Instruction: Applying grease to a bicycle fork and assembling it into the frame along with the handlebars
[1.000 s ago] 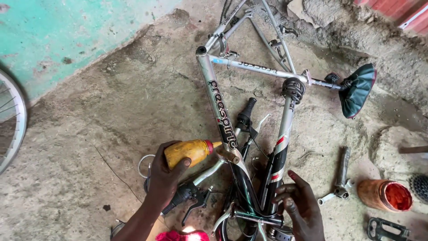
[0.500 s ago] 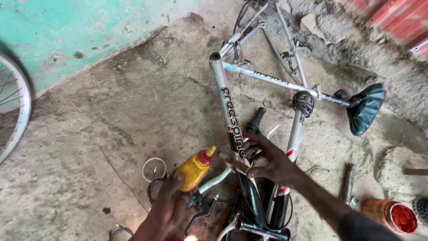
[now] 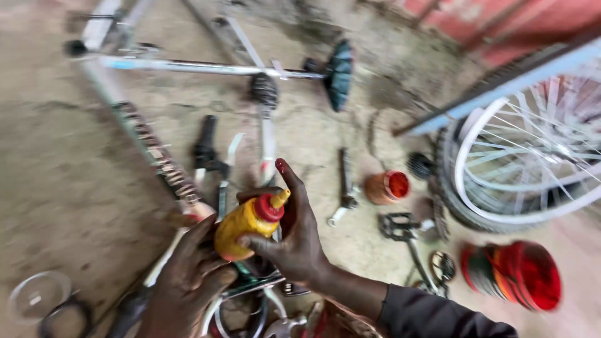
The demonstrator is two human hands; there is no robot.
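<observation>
Head view, hands: the left hand grasps the yellow squeeze bottle from below, fingers wrapped round its body; the right hand closes round the bottle's upper part, fingers just under the red cap and its small yellow nozzle.
Head view, bottle: it is held tilted, nozzle up and to the right, above the bicycle frame that lies flat on the concrete floor.
Head view, grip: both hands are clenched on the bottle; neither is free.
Head view, around the hands: a black handlebar grip and brake levers lie just beyond the hands; a wrench lies to the right of them, with a small orange tub beside it and a black pedal nearer the person.
Head view, far side: the saddle sits at the end of the frame; a spoked wheel fills the right edge, and a red bowl lies below it.
Step in hand: it looks like the bottle is being readied, the right hand at the cap.
Next move: probably calls for a steady left hand while the right works the cap or nozzle, then aiming at a part of the frame.
Sharpness: the picture is blurred, so finer detail is lost.
</observation>
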